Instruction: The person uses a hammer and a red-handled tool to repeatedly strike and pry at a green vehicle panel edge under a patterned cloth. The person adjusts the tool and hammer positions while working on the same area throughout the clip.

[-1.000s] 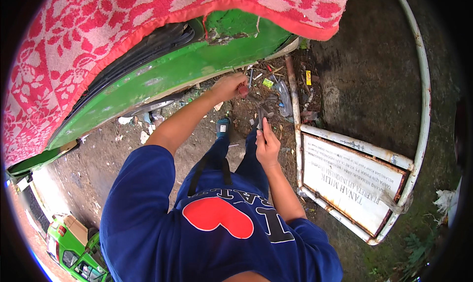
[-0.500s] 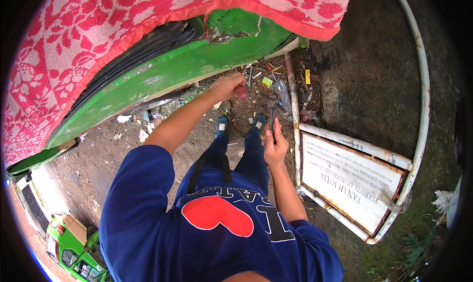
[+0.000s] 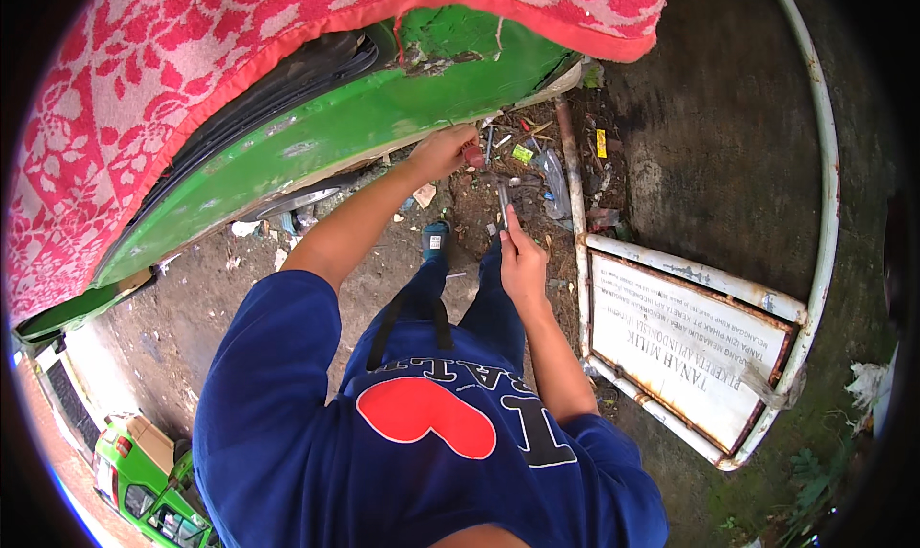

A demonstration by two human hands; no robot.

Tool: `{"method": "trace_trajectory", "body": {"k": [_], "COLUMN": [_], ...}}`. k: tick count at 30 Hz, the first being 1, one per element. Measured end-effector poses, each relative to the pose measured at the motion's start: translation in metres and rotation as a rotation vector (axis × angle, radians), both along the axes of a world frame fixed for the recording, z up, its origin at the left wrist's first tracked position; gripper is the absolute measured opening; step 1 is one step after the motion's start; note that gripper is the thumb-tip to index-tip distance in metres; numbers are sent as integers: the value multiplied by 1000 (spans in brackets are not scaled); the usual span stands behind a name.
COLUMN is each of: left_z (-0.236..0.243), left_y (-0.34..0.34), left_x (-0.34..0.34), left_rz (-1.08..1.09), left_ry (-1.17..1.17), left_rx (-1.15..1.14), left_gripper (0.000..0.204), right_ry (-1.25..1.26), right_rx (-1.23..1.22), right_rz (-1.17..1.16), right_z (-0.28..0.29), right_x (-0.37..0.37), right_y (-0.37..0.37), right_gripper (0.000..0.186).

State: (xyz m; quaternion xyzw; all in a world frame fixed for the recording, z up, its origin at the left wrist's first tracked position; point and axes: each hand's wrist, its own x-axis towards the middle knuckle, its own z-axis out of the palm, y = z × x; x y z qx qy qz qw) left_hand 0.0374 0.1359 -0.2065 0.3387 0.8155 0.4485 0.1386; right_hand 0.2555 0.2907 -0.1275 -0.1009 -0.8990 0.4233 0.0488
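My left hand (image 3: pixel 443 153) is closed around a tool with a red handle (image 3: pixel 472 155), right beside the lower edge of a green car body (image 3: pixel 316 131). The tool's far end is hidden, so its kind cannot be made out. Below and to the right, my right hand (image 3: pixel 523 265) grips what looks like a hammer (image 3: pixel 505 201), its dark grey shaft pointing up and its head close to the red handle. The hammer's head blends into the littered ground. The car body has scuffed paint and a damaged patch near its right end.
A red and pale flowered cloth (image 3: pixel 192 50) covers the car's top. A rusty white pipe frame with a sign board (image 3: pixel 671 332) stands on the right. Litter (image 3: pixel 522 153) lies on the dirt ahead of my feet. Another green vehicle (image 3: pixel 153 467) is at the lower left.
My right hand has swung the hammer up and to the left, closer to the red-handled tool. The left hand has stayed near the car's edge, shifting only slightly.
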Motion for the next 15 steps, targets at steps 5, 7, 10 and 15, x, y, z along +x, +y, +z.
{"method": "trace_trajectory", "body": {"k": [5, 7, 10, 15], "left_z": [-9, -2, 2, -1], "left_y": [2, 2, 4, 5], "left_x": [-5, 1, 0, 0], "left_rz": [-16, -64, 24, 7], "left_ry": [73, -14, -13, 21], "left_rx": [3, -69, -6, -26], "left_gripper": [19, 19, 20, 19], "right_ry": [97, 288, 30, 314], "right_rx": [-212, -79, -143, -37], "right_rz": [-91, -13, -55, 3], "right_z": [-7, -8, 0, 6], "right_x": [24, 18, 1, 2], "right_y": [-2, -7, -6, -1], "right_gripper": [45, 46, 48, 48]}}
